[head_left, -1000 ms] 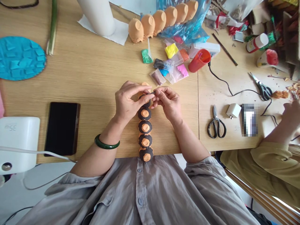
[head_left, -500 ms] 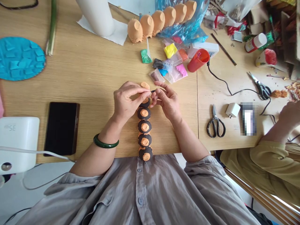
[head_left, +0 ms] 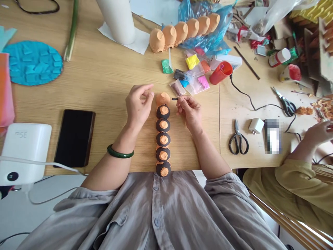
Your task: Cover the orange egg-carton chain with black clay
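Observation:
A row of orange clay-covered egg-carton cups [head_left: 164, 110] runs up the table in front of me. Black rings surround the orange tops of the lower cups; the farthest cup [head_left: 163, 98] is plain orange. My right hand [head_left: 191, 110] is just right of the row's far end, pinching a small black strip of clay [head_left: 174, 99] that sticks out leftward from the fingertips. To the left of the row, my left hand [head_left: 139, 106] is raised and holds nothing, its index finger and thumb apart. A dark green bangle [head_left: 120, 152] circles the left wrist.
Bags of coloured clay [head_left: 193, 62] and a red cup [head_left: 221, 72] lie beyond my hands. A second orange carton row [head_left: 182, 32] stands behind. Scissors [head_left: 238, 137] lie right, near a co-worker's hand [head_left: 318, 133]. A black phone [head_left: 75, 138] and white power bank [head_left: 25, 152] lie left.
My hands have moved apart. The left let go of the black clay and drew back to the left; the right still holds the clay. The view has shifted slightly.

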Demonstrator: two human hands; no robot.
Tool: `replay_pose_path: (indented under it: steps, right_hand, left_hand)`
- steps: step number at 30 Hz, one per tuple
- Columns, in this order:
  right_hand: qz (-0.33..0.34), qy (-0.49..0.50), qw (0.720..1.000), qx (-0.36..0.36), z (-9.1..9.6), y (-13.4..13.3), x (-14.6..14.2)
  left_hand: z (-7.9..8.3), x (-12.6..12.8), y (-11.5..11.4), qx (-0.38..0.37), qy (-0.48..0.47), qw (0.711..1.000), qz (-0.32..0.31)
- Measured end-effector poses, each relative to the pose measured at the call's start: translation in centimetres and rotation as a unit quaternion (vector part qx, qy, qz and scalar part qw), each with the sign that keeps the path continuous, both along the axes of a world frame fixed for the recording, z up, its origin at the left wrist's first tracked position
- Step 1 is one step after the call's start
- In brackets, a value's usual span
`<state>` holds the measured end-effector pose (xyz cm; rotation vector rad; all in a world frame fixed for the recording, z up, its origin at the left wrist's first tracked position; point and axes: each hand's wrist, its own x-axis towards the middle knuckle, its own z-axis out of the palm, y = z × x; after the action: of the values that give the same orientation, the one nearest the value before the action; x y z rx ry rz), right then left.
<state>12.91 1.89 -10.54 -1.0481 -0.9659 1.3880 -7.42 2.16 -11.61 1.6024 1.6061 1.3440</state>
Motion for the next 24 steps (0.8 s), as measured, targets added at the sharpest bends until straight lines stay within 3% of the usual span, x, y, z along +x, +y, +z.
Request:
replay_pose_path:
  steps: [5,8,10,12,16,20,24]
  right_hand:
    - [-0.033,-0.067,0.995,0.059,-0.8,0.0,-0.7]
    - [-0.029,-0.081,0.993,0.08,-1.0,-0.2,-1.3]
    - [-0.023,-0.075,0.994,0.073,-1.1,-0.3,-1.6]
    - [-0.025,-0.063,0.996,0.061,-1.2,-0.5,-1.8]
    - [-0.035,-0.033,0.998,0.048,-1.1,-0.8,-2.1]
    - [-0.047,-0.035,0.998,0.028,-0.4,-1.1,-2.2]
    - [-0.059,-0.068,0.995,0.048,0.4,-1.5,-2.0]
  left_hand:
    - [0.0,0.1,-0.2,-0.065,0.141,0.988,-0.008]
    - [0.2,0.5,-0.4,-0.092,0.145,0.985,-0.013]
    - [-0.1,0.8,-0.1,-0.103,0.074,0.992,-0.022]
    - [-0.5,1.1,0.2,-0.117,-0.057,0.991,-0.033]
    - [-1.1,1.5,0.6,-0.17,-0.31,0.932,-0.075]
    - [-1.1,1.7,0.1,-0.187,-0.382,0.901,-0.086]
    - [-0.9,2.3,-0.4,-0.155,-0.369,0.912,-0.095]
